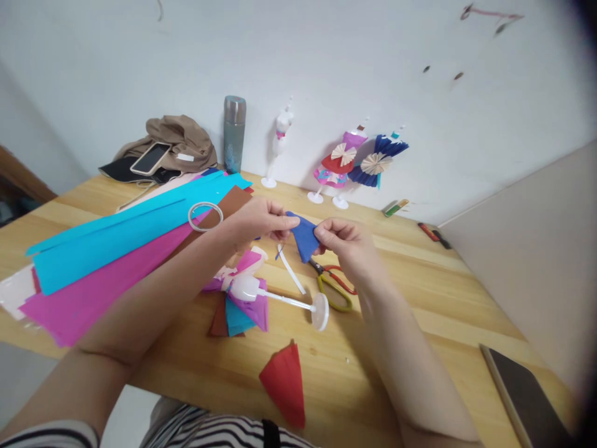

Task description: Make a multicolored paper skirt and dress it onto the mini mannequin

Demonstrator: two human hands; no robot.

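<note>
Between my two hands is a folded piece of blue crepe paper (304, 239), roughly triangular. My left hand (273, 218) pinches its upper left corner between thumb and fingers. At its right edge my right hand (339, 236) pinches it too. Below them a small white mannequin (246, 288) lies on its side, wrapped in pink and purple paper, with its round base to the right. Scissors (336, 283) with one orange and one yellow handle lie under my right hand. A white strip (291, 269) rests beside them. Nearer me is a fan-shaped red paper piece (285, 382).
Blue, magenta and brown paper sheets (116, 233) spread across the left, with a tape roll (206, 216) on top. Along the wall stand a thermos (234, 134), a bare mannequin (280, 140) and two dressed mannequins (342, 155). A dark notebook (522, 392) lies at right.
</note>
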